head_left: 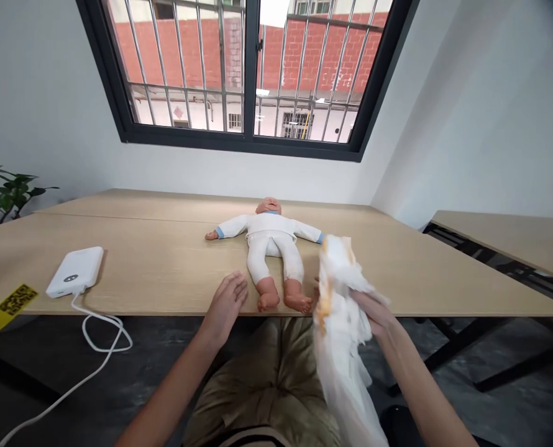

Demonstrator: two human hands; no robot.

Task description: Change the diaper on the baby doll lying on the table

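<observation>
A baby doll [271,242] in a white outfit with blue cuffs lies on its back on the wooden table [164,279], feet toward me, arms spread. My left hand [227,301] rests at the table's front edge beside the doll's feet, its fingers bent and close together, with nothing visible in them. To the right of the doll, my right hand [372,310] grips a white crumpled cloth [342,310] with orange-brown stains. The cloth hangs down past the table edge and covers part of that hand's fingers.
On the table's left lies a white power bank [77,271], its white cable [90,374] looping over the front edge. A plant [10,192] stands far left; another table [514,242] is at the right. A barred window [246,139] is ahead.
</observation>
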